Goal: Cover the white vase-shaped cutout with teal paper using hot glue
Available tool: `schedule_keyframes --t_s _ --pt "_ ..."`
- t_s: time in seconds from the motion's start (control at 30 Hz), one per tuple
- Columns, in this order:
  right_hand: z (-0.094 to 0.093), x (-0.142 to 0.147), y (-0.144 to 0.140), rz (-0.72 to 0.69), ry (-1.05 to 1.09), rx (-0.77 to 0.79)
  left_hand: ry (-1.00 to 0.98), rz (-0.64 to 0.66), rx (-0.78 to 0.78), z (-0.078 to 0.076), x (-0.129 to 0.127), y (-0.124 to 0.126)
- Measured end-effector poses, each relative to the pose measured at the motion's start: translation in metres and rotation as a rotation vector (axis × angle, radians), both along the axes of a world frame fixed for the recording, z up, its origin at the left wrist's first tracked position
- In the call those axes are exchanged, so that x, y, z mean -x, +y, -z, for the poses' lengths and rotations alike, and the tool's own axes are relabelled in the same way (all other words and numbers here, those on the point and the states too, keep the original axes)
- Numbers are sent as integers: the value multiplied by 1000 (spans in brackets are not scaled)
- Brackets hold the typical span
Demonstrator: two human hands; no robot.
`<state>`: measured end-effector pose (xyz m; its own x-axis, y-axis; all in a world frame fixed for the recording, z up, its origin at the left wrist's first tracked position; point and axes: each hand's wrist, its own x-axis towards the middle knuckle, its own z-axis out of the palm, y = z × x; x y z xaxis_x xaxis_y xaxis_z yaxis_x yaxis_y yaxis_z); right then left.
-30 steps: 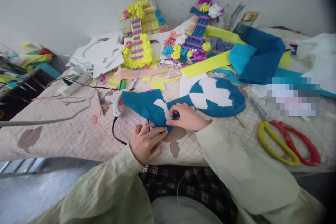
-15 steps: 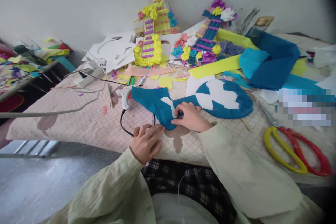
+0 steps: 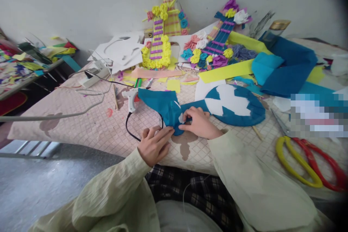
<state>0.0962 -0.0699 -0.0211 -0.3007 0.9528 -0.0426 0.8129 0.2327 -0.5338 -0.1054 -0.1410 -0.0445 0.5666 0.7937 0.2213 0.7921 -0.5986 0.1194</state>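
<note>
A guitar-shaped cutout lies before me, its round body (image 3: pixel 258 110) wrapped in blue crepe paper around a bare white middle. At its left end a loose sheet of blue crepe paper (image 3: pixel 159 99) is folded over, with a little white showing through. My right hand (image 3: pixel 199 123) has its fingers curled at the narrow part, thumb and forefinger gripping the paper's edge. My left hand (image 3: pixel 154 145) is open, its outstretched fingertips pressing the sheet's near edge. Just left of the sheet sits a white glue gun (image 3: pixel 131 100), its nozzle end hidden by the paper.
Scissors with yellow and red handles (image 3: pixel 299 159) lie at the right. Decorated paper guitars (image 3: pixel 156 45) lean at the back wall. Blue crepe paper (image 3: pixel 292 61) is heaped at the back right. A power strip (image 3: pixel 95 75) and cords run along the left.
The blue crepe sheet has been folded further over the end of the cutout, covering most of the white there. Both hands stay close to where they were on it.
</note>
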Motion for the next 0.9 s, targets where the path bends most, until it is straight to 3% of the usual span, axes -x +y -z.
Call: schedule_keyframes --t_s 0.4,0.67,0.9 --pt "4 -1 2 -9 31 -18 -140 -46 -87 -1 5 7" --pt "3 -1 1 3 43 -24 -28 29 -71 -2 -3 19" --pt "0 -1 0 7 33 -4 -150 120 -83 -7 7 31"
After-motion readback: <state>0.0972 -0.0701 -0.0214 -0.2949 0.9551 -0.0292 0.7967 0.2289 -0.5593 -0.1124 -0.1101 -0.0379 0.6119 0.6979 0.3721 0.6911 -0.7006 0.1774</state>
